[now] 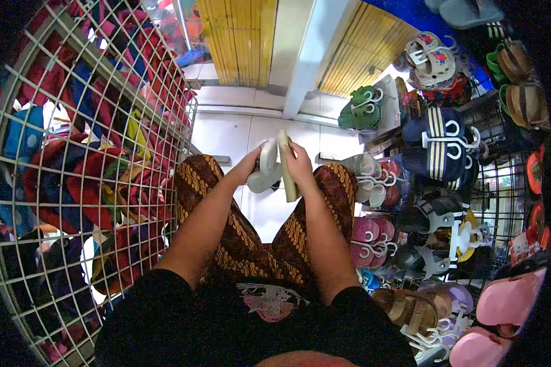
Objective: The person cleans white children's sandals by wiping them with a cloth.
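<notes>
Center of frame, above the white tiled floor [226,133]: the left hand [246,168] is gripping a white sandal [264,177], its fingers closing on the sandal's outer side, partly hidden, while the right hand [298,164] is clamping its fingers around a pale, flat sole-like piece [289,183], which is standing nearly upright just beside the sandal. Both items are sitting between the patterned trouser legs; a wire grid [89,56] is filling the left side, green clogs [361,110] and striped navy sandals [417,131] are occupying the upper right, and pink footwear [511,300] is showing lower right.
</notes>
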`<state>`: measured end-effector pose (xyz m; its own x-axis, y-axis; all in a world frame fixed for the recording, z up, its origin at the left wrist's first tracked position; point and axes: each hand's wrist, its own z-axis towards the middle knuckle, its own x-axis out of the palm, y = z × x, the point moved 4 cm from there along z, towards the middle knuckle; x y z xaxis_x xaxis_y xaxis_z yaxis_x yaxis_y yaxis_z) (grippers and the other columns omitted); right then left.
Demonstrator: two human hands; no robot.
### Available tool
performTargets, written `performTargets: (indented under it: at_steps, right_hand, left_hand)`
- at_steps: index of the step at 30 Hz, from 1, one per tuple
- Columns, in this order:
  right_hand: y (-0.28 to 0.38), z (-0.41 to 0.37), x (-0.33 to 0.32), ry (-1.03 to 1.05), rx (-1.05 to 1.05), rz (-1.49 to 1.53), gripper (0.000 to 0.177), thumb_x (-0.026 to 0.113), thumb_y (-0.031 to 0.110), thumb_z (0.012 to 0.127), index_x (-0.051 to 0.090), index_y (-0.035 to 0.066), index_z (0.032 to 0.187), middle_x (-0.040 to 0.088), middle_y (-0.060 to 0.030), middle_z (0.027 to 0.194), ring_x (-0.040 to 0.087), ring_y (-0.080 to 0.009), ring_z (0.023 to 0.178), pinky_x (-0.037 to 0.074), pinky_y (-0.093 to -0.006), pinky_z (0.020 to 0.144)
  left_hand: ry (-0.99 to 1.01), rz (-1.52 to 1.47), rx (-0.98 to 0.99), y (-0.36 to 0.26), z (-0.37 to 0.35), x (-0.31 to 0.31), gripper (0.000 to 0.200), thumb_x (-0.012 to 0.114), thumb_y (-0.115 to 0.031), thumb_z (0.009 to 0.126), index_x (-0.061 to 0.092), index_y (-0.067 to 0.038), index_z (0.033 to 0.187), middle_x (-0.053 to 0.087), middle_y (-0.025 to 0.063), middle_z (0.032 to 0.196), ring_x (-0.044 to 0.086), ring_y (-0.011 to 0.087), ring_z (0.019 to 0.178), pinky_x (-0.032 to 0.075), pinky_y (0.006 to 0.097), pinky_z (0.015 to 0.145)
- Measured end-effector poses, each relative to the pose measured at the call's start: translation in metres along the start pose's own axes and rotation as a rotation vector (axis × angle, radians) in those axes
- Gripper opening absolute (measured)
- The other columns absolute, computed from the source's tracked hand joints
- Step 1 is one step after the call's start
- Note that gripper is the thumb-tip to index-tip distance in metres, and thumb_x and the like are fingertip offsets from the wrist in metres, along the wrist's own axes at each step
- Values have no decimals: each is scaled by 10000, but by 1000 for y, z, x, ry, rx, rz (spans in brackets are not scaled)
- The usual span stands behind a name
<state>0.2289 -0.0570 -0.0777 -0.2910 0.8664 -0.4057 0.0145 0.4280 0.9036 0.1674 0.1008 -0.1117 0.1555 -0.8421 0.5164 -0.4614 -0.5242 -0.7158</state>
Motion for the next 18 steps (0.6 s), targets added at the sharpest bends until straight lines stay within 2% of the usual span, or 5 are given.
performTargets:
  at_steps: [5,7,11,16,18]
  right_hand:
    - [14,-13,6,69,-159,-135,497,670,387,873,617,35,1220,576,-198,1221,570,-300,1124,448,-371,971]
    - [14,-14,3,37,-54,-203,494,690,379,859,621,48,1219,572,-199,1219,570,-309,1118,447,-376,977]
    - [29,-22,7,252,-282,-71,494,721,373,826,630,102,1229,542,-196,1227,551,-330,1131,455,-388,966]
    - [22,-18,4,127,-19,-144,540,782,361,762,622,165,1239,485,-181,1271,515,-318,1168,442,-387,985]
    - [28,-21,9,237,-169,-121,545,775,367,767,613,167,1247,492,-183,1243,523,-326,1153,446,-394,983]
  left_hand:
    - [-77,-568,169,-22,13,-10,587,338,-594,929,545,-122,1209,593,103,1200,590,283,1105,466,452,964]
    - [-36,-546,95,-23,4,-10,589,341,-610,906,546,-138,1192,595,108,1188,595,293,1088,476,462,952]
    - [-62,-567,191,-23,6,-15,534,345,-589,902,559,-148,1116,601,107,1110,605,301,1044,489,465,928]
    - [-186,-599,216,-19,8,-22,489,383,-578,880,576,-148,1009,597,85,997,611,291,958,510,454,882]
    - [-219,-625,216,-17,13,-24,502,385,-580,881,580,-145,1036,601,89,1012,612,295,970,503,456,895]
